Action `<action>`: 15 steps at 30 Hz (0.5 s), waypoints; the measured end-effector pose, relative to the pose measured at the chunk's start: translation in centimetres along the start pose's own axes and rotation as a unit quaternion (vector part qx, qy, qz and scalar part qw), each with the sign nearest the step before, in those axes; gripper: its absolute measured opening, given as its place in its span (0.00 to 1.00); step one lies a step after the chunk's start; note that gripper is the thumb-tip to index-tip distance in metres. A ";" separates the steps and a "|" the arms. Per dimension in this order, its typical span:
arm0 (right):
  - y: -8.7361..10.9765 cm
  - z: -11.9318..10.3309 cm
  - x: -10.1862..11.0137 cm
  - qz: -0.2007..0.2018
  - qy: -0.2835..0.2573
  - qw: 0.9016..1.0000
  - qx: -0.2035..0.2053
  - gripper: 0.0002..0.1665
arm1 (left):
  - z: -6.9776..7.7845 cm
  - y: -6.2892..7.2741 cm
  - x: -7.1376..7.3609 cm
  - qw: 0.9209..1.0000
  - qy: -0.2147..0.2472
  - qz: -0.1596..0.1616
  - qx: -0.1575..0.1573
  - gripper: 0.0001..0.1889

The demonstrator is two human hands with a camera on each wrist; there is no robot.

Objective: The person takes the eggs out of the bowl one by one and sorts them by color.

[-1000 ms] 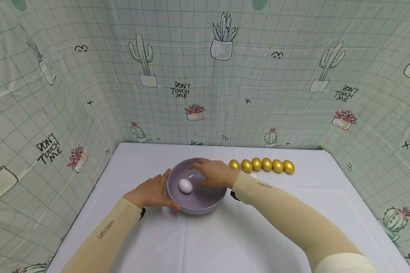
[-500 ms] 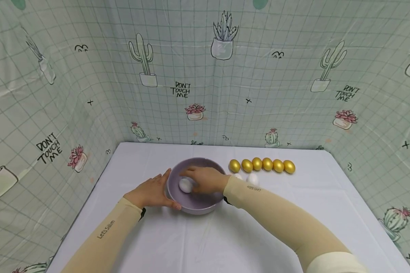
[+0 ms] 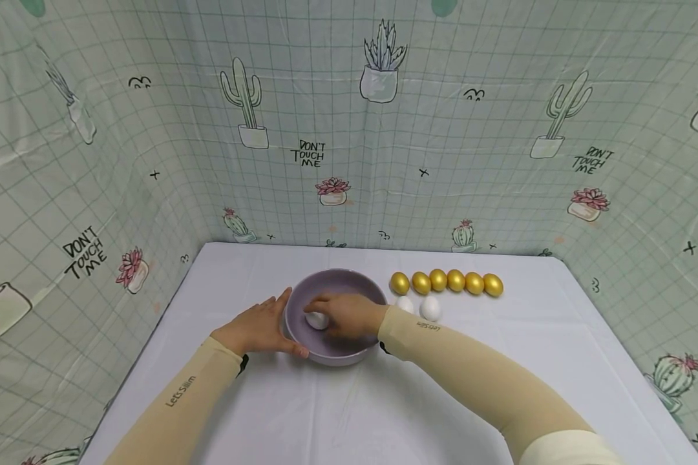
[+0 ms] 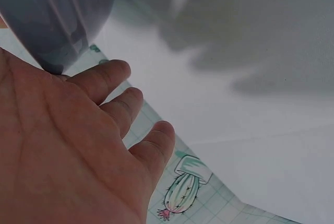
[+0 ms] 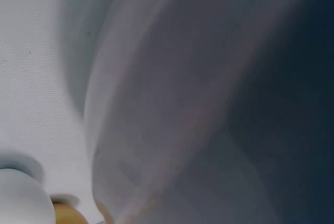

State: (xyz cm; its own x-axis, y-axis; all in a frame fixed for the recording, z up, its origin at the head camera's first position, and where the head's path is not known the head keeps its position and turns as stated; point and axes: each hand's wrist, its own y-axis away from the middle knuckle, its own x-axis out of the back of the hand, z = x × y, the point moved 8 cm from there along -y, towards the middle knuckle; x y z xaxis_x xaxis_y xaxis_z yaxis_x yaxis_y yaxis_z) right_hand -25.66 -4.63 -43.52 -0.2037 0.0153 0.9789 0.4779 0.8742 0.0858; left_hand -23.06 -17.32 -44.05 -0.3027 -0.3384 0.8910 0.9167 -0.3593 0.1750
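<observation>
A purple bowl (image 3: 334,358) stands on the table. My left hand (image 3: 258,329) rests against its left side, thumb and forefinger spread along the outer wall. The left wrist view shows the other fingers of that hand (image 4: 94,130) extended away from the bowl (image 4: 62,20). Inside the bowl, my right hand (image 3: 349,314) grips a white egg (image 3: 317,320) with fingers curled over it; the hand partly covers the egg. In the right wrist view the bowl wall (image 5: 156,78) fills most of the picture, and the right fingers are hidden.
Right of the bowl, several gold eggs (image 3: 455,281) lie in a row. Two white eggs lie in front of them, one (image 3: 430,309) fully visible, the other (image 3: 404,304) partly behind the right sleeve. A patterned cloth (image 3: 349,129) hangs around the white table (image 3: 349,413).
My right hand has moved left and down inside the bowl onto the white egg, its fingers closing over it. The two white eggs outside came into view. My left hand has stayed put.
</observation>
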 end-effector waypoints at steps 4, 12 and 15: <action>0.2 0.2 -0.1 -0.002 0.003 1.000 -0.008 0.33 | 0.1 0.0 0.0 1.000 -0.002 0.002 -0.003 0.75; 0.2 0.7 -0.6 -0.001 0.000 1.000 -0.020 0.28 | 0.1 0.1 0.0 1.000 0.000 0.002 -0.001 0.74; 0.2 0.8 -0.7 0.000 -0.004 1.000 -0.025 0.27 | 0.2 0.1 0.0 1.000 0.002 0.002 0.001 0.74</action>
State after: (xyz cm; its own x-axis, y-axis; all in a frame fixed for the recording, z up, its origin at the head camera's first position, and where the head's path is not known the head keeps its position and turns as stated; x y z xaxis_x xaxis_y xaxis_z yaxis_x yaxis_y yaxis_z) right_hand -26.12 -4.08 -44.32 -0.2103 0.0186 0.9775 0.5192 0.8493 0.0955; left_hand -22.91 -17.20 -43.99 -0.2997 -0.3428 0.8903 0.9187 -0.3553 0.1724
